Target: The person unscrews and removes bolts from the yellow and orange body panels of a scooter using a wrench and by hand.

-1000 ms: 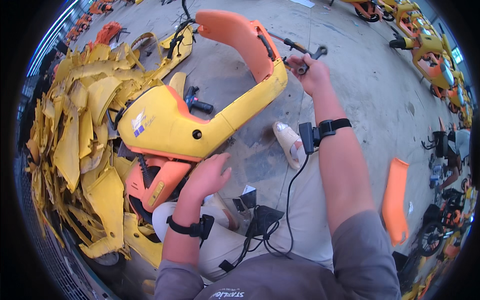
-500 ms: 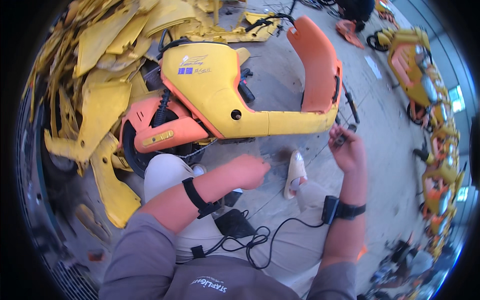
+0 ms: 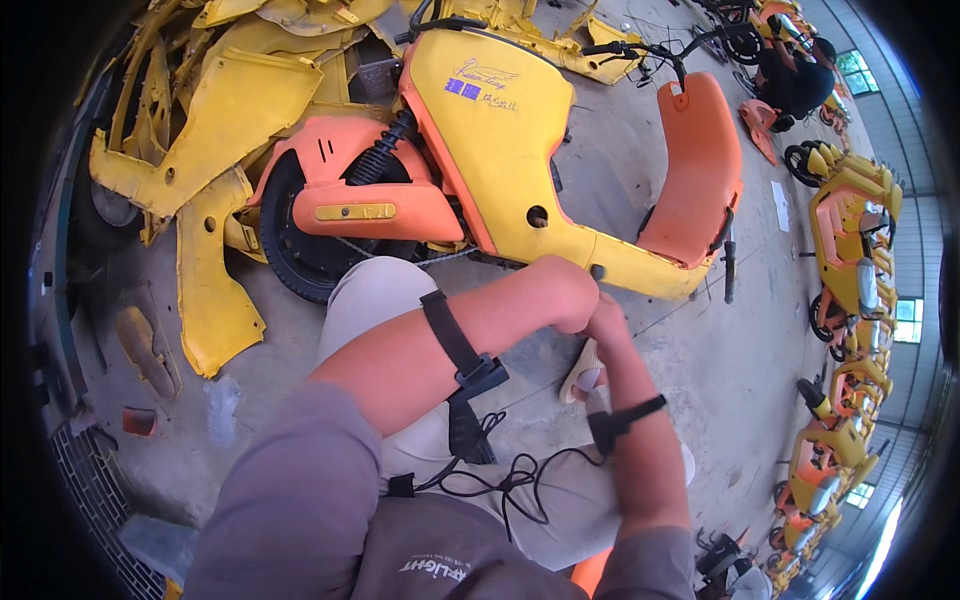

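Note:
My left hand (image 3: 568, 294) is closed and bent at the wrist, its back toward me, just in front of the scooter's lower body. My right hand (image 3: 606, 322) meets it from the right, fingers curled and partly hidden behind the left. Between them a small dark cylindrical piece (image 3: 598, 271) shows only its rounded tip. What the left fingers hold is hidden. Beyond both hands a yellow-and-orange scooter (image 3: 490, 130) lies on its side, with its orange front shield (image 3: 695, 165) at the right and black rear wheel (image 3: 300, 235) at the left.
Loose yellow body panels (image 3: 240, 110) are heaped at the far left. A row of yellow-and-orange scooters (image 3: 845, 250) stands along the right wall. A crouching person (image 3: 795, 80) is at the far right. A looped black cable (image 3: 515, 480) lies across my lap.
My hands were apart and have come together near the scooter's footboard. The right hand moved left with the dark cylindrical piece; the left moved right. The view has shifted.

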Demonstrator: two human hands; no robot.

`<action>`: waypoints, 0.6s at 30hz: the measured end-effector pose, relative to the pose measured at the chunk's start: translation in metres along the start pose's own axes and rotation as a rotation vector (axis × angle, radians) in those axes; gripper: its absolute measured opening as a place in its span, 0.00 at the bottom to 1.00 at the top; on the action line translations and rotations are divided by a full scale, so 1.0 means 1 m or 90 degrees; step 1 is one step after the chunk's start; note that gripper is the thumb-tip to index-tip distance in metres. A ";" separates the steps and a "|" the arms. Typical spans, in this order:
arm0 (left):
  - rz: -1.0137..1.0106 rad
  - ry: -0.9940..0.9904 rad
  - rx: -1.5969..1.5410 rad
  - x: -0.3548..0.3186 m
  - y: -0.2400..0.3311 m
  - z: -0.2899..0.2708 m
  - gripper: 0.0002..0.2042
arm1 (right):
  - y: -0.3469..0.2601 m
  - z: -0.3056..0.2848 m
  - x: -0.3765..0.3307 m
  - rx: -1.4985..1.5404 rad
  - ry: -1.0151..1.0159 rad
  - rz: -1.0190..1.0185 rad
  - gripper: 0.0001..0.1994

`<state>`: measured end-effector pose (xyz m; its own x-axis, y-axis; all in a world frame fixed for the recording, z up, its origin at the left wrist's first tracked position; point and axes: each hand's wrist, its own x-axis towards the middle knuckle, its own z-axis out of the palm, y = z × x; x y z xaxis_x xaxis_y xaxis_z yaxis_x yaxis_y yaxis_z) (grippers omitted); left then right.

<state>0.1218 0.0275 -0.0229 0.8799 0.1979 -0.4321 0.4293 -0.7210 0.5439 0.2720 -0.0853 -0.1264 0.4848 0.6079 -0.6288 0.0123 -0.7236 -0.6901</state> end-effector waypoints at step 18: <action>0.043 0.068 -0.007 0.006 0.007 0.030 0.15 | -0.059 0.095 0.017 -0.520 0.158 -0.094 0.12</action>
<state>0.1237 0.0038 -0.0436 0.9233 0.2196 -0.3152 0.3701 -0.7283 0.5767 0.1969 -0.0012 -0.1305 0.6047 0.6936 -0.3914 0.6681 -0.7093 -0.2248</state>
